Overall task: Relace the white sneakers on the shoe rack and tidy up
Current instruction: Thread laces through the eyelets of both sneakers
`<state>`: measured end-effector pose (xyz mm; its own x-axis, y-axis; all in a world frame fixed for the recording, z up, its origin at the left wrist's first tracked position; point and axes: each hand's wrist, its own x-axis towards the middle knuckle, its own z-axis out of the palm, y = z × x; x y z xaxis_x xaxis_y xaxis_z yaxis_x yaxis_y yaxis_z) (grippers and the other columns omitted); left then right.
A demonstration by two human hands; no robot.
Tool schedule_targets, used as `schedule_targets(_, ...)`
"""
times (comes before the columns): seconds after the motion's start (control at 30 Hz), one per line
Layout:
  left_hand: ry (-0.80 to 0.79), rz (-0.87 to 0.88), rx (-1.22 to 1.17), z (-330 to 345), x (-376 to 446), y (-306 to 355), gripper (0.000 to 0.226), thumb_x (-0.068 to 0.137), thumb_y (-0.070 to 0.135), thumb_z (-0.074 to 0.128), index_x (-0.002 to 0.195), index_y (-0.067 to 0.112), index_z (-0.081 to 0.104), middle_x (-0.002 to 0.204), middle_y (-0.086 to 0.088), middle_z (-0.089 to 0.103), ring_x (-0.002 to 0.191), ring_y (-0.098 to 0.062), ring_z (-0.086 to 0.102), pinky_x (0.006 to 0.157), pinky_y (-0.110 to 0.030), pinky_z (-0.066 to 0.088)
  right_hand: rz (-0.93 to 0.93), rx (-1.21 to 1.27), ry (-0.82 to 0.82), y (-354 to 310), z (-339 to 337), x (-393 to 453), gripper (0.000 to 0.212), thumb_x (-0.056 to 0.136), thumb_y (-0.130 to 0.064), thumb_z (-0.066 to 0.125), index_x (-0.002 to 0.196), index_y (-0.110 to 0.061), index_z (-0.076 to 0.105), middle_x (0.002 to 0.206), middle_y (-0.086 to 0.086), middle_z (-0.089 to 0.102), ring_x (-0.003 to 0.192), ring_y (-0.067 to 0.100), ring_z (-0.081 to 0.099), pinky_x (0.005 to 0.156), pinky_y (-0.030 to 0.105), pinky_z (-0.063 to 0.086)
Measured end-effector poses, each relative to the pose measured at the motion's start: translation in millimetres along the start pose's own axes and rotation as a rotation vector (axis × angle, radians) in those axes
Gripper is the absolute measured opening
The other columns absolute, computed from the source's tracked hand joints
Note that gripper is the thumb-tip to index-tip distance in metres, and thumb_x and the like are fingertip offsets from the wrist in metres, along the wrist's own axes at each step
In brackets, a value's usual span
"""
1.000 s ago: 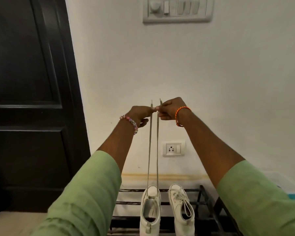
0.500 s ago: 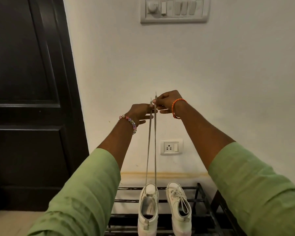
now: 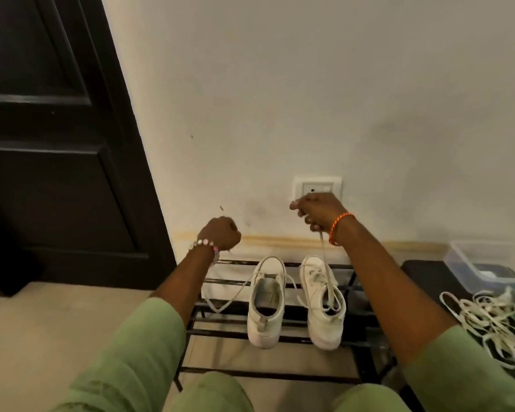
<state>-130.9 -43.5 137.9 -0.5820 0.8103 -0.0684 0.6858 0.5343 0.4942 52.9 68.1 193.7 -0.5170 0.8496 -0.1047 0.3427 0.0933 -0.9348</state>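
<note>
Both hands, left [image 3: 220, 233] and right [image 3: 318, 214], were fisted on the lace [image 3: 324, 275] of the left sneaker [image 3: 265, 310] on the rack [image 3: 351, 341]; uneven pulling risked dragging it off.

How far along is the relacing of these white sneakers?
Done: right sneaker looks laced. In hand: left sneaker has lace only at the toe; right hand pulls one end, left hand is fisted. Left: upper eyelets, loose laces.
</note>
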Motion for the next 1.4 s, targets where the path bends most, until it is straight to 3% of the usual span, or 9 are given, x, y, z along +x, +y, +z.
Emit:
schedule_targets(0.13,-0.155,-0.063,-0.128,79.5,3.5,-36.8,0.026,0.091,0.025,0.059,0.111,0.010,0.065,0.118,-0.014,0.064,0.110,-0.026,0.058,0.090,-0.028,0.043,0.015,-0.142,0.007,78.2,30.8,18.3,0.010,0.088,-0.013,0.061,0.081,-0.010,0.068,0.068,0.003,0.060,0.050,0.008,0.047,0.040,0.014,0.035)
schedule_targets(0.33,-0.116,-0.076,-0.281,145.0,25.7,-54.0,0.030,0.089,0.021,0.062,0.118,0.011,0.063,0.121,-0.011,0.063,0.115,-0.024,0.056,0.091,-0.027,0.043,0.127,-0.193,-0.039,155.3,73.2,41.8,0.018,0.080,-0.027,0.072,0.083,-0.010,0.068,0.079,0.003,0.063,0.078,0.017,0.058,0.069,0.025,0.043)
schedule_targets(0.53,-0.020,-0.055,-0.333,155.8,38.7,-51.8,0.017,0.090,0.019,0.062,0.101,0.008,0.070,0.107,-0.007,0.069,0.101,-0.019,0.061,0.081,-0.021,0.041,0.255,-0.096,-0.100,177.7,90.2,42.2,0.023,0.076,-0.027,0.075,0.086,-0.019,0.055,0.076,-0.003,0.056,0.067,0.013,0.056,0.057,0.026,0.047)
schedule_targets(0.73,-0.195,-0.330,-0.712,146.0,47.2,-53.7,0.013,0.083,0.008,0.059,0.077,0.003,0.069,0.072,-0.006,0.066,0.066,-0.019,0.060,0.059,-0.030,0.049,0.305,0.002,-0.075,183.4,84.8,48.1,0.017,0.080,-0.014,0.071,0.076,-0.015,0.055,0.062,0.002,0.053,0.042,0.005,0.048,0.032,0.012,0.032)
schedule_targets(0.97,-0.283,-0.505,-1.177,132.1,46.0,-57.9,0.018,0.087,0.007,0.039,0.071,0.008,0.047,0.082,-0.010,0.062,0.080,-0.030,0.061,0.068,-0.038,0.054,0.278,-0.034,-0.053,185.4,90.7,48.8,0.016,0.079,-0.017,0.071,0.073,-0.016,0.056,0.073,0.004,0.061,0.066,0.018,0.058,0.062,0.031,0.051)
schedule_targets(1.1,-0.293,-0.616,-1.336,128.3,45.6,-62.2,0.026,0.083,0.010,0.037,0.058,0.012,0.038,0.077,-0.013,0.065,0.079,-0.035,0.064,0.072,-0.041,0.053,0.244,-0.116,-0.057,185.2,91.1,49.6,0.014,0.079,-0.020,0.070,0.073,-0.016,0.058,0.072,0.000,0.060,0.067,0.013,0.055,0.061,0.027,0.047)
schedule_targets(1.23,-0.265,-0.537,-0.964,127.8,46.7,-61.6,0.013,0.085,0.020,0.049,0.077,0.012,0.056,0.096,-0.008,0.067,0.098,-0.028,0.061,0.090,-0.042,0.047,0.080,-0.131,0.027,185.2,92.7,51.3,0.013,0.085,-0.014,0.065,0.072,-0.016,0.064,0.073,0.000,0.065,0.076,0.017,0.061,0.075,0.029,0.050)
schedule_targets(1.3,-0.180,-0.416,-0.730,130.5,47.7,-59.4,0.018,0.086,0.020,0.060,0.101,0.011,0.060,0.096,-0.002,0.059,0.095,-0.020,0.055,0.082,-0.033,0.047,0.026,-0.125,0.048,183.1,93.2,52.2,0.008,0.086,-0.014,0.066,0.078,-0.016,0.069,0.071,-0.002,0.064,0.072,0.013,0.060,0.074,0.025,0.048)
schedule_targets(1.4,-0.151,-0.246,-0.603,129.0,49.1,-59.0,0.026,0.080,0.009,0.071,0.105,0.012,0.063,0.090,0.000,0.058,0.083,-0.012,0.056,0.076,-0.027,0.049,-0.011,-0.161,0.036,180.7,99.1,52.9,0.006,0.082,-0.017,0.070,0.084,-0.012,0.073,0.067,-0.011,0.059,0.064,0.001,0.053,0.063,0.015,0.041)
